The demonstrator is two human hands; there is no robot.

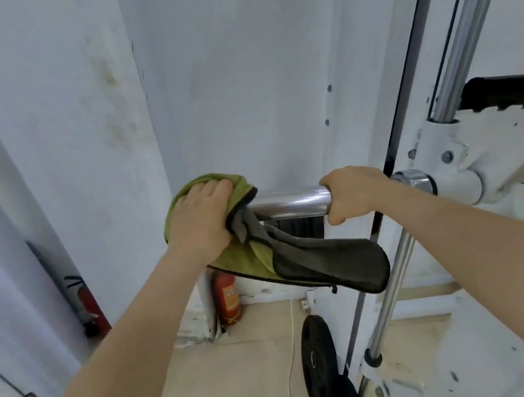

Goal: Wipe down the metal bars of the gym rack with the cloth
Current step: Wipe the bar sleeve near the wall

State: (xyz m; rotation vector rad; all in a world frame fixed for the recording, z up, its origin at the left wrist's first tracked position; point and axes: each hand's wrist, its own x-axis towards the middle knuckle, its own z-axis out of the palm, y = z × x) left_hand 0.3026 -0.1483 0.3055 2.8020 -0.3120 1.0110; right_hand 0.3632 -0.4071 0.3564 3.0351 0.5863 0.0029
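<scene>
A short chrome bar (290, 202) sticks out leftward from the white gym rack (457, 173). My left hand (202, 219) grips a green and grey cloth (326, 262) wrapped over the bar's free left end; the cloth's loose grey tail hangs down to the right under the bar. My right hand (351, 193) grips the bar's right part, close to the rack's collar. Only the middle stretch of chrome shows between my hands.
A long chrome rod (470, 31) slants up at the top right, and another chrome rod (392, 291) runs down to the floor. Black weight plates (318, 358) lean by the rack base. Two red fire extinguishers (229, 296) stand by the white wall.
</scene>
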